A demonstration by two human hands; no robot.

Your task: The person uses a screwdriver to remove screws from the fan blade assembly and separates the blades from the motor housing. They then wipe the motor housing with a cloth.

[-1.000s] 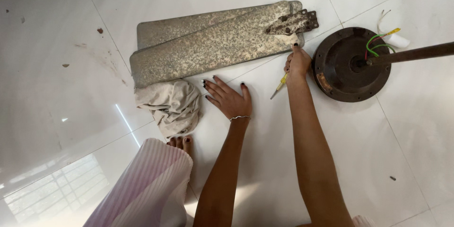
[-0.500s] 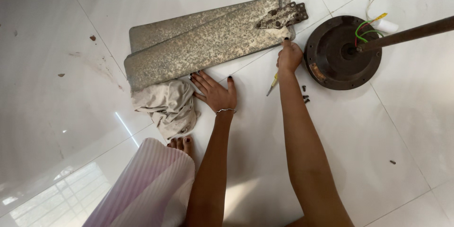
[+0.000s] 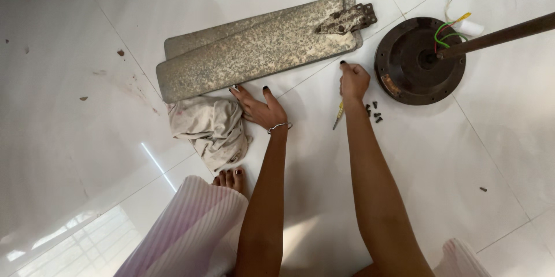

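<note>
My left hand (image 3: 258,107) lies flat on the white floor (image 3: 451,155), fingers spread, fingertips at the lower edge of the front fan blade (image 3: 254,56) and just beside the crumpled beige cloth (image 3: 211,128) at its 8 o'clock. My right hand (image 3: 353,80) is curled around a yellow-handled screwdriver (image 3: 337,116), whose shaft points toward 7 o'clock; whether the tip touches the floor I cannot tell. Two corroded blades lie stacked at 12 o'clock, a rusted bracket (image 3: 346,20) on the right end. Small dark screws (image 3: 373,112) lie loose just right of the wrist. The round rusty motor housing (image 3: 417,61) sits at 2 o'clock of the right hand, near but apart.
</note>
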